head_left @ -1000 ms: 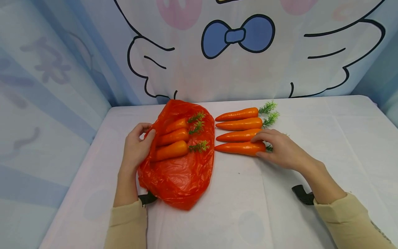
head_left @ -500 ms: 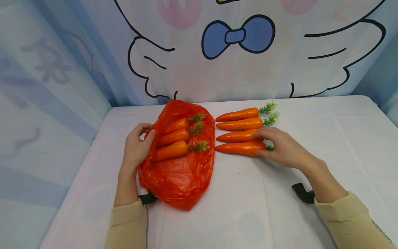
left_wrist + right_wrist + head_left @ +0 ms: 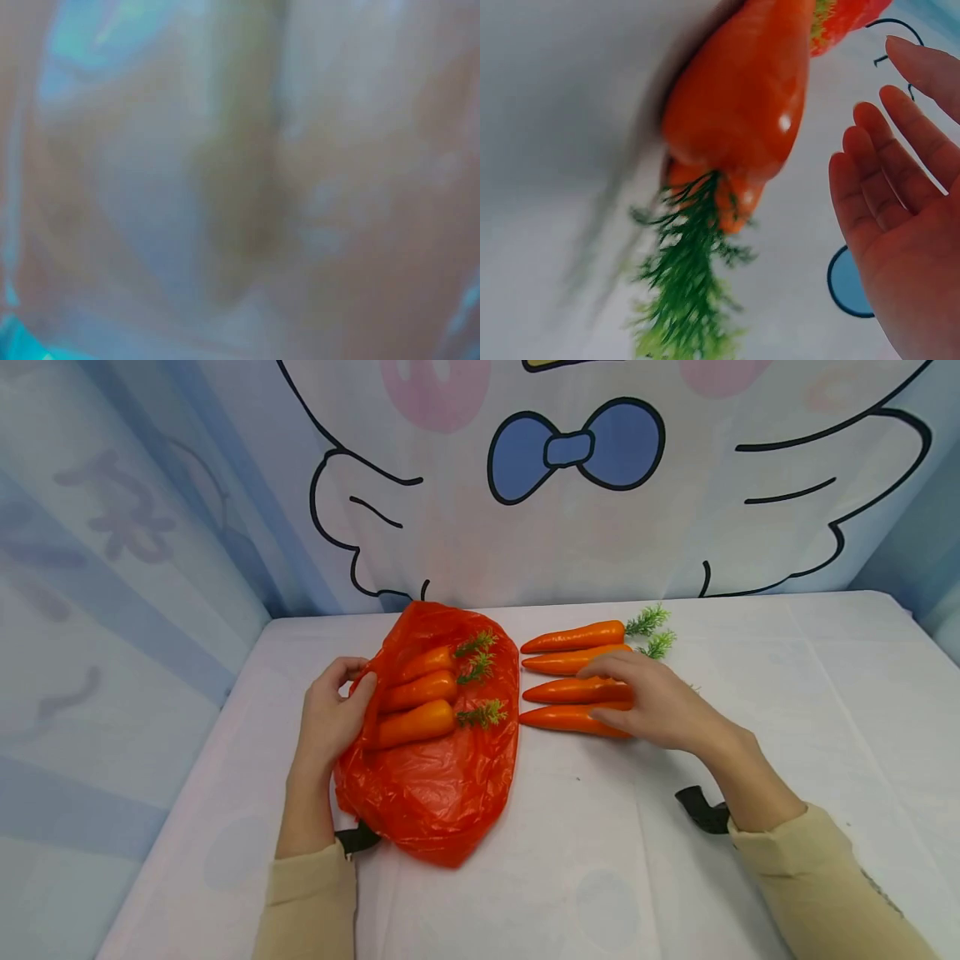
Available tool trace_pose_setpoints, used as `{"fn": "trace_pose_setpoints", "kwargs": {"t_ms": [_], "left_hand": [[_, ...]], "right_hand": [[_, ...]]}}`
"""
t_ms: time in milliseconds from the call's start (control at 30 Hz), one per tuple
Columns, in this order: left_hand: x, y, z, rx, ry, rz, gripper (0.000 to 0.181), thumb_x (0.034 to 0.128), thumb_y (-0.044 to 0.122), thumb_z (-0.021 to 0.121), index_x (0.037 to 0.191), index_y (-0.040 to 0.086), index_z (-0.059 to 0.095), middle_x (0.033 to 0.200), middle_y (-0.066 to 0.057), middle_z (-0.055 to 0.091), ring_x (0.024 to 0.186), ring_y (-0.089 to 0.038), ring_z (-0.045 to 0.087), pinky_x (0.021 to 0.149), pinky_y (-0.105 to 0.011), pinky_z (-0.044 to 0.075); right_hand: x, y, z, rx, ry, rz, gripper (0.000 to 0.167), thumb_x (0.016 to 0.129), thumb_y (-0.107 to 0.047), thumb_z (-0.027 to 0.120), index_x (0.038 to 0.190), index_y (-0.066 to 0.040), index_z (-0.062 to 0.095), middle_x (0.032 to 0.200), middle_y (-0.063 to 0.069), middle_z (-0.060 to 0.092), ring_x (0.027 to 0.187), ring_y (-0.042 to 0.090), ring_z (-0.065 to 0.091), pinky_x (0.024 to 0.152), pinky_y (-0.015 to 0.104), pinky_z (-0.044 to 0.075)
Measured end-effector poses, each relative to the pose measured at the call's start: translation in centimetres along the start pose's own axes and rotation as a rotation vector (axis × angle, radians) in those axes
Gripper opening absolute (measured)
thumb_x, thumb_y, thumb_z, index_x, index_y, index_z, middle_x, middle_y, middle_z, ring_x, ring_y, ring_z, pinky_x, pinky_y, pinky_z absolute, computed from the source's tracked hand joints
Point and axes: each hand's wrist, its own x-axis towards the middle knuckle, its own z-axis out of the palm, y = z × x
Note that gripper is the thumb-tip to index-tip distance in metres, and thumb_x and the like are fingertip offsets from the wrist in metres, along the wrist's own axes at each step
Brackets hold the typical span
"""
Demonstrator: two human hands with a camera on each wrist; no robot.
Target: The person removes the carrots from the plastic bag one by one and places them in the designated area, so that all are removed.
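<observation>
My left hand (image 3: 333,710) pinches the left edge of a red plastic bag (image 3: 450,793) that lies on the table. Three carrots (image 3: 416,724) with green tops lie partly inside the bag's mouth, tops to the right. Right of the bag, several carrots lie side by side, tips to the left. Over the nearer ones hovers my right hand (image 3: 667,702), hiding their tops; the nearest carrot (image 3: 562,718) is beside the thumb. In the right wrist view the fingers (image 3: 889,161) are extended, apart from the large carrot (image 3: 735,97). The left wrist view is too blurred to read.
A white cloth covers the table (image 3: 525,893). Behind it hangs a printed curtain (image 3: 570,543) with a blue bow. Another pale blue curtain (image 3: 112,693) runs along the left. Black straps (image 3: 705,814) sit at both wrists.
My right hand has moved left along the carrots, away from their leafy ends, and now covers the nearest carrot's top. The left hand, bag and carrots have stayed in place.
</observation>
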Motion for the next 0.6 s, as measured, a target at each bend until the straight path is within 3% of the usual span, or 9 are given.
{"fn": "trace_pose_setpoints", "kwargs": {"t_ms": [400,600], "left_hand": [[0.0,0.0,0.0,0.003,-0.004,-0.005,0.032,0.1043,0.024,0.054,0.129,0.004,0.058,0.127,-0.015,0.058,0.117,-0.032,0.052,0.098,-0.049,0.050],[0.1,0.1,0.1,-0.005,-0.004,-0.005,0.032,0.1042,0.024,0.054,0.129,0.004,0.058,0.126,-0.015,0.059,0.119,-0.032,0.052,0.099,-0.049,0.050]], "right_hand": [[2.7,-2.2,1.7,0.047,-0.002,-0.065,0.043,0.090,-0.008,0.075,0.132,-0.011,0.066,0.132,0.006,0.060,0.124,0.028,0.051,0.100,0.052,0.046],[3.5,-3.1,2.1,0.045,-0.018,-0.056,0.044,0.090,-0.011,0.076,0.132,-0.008,0.064,0.137,0.008,0.058,0.130,0.028,0.048,0.104,0.050,0.044]]}}
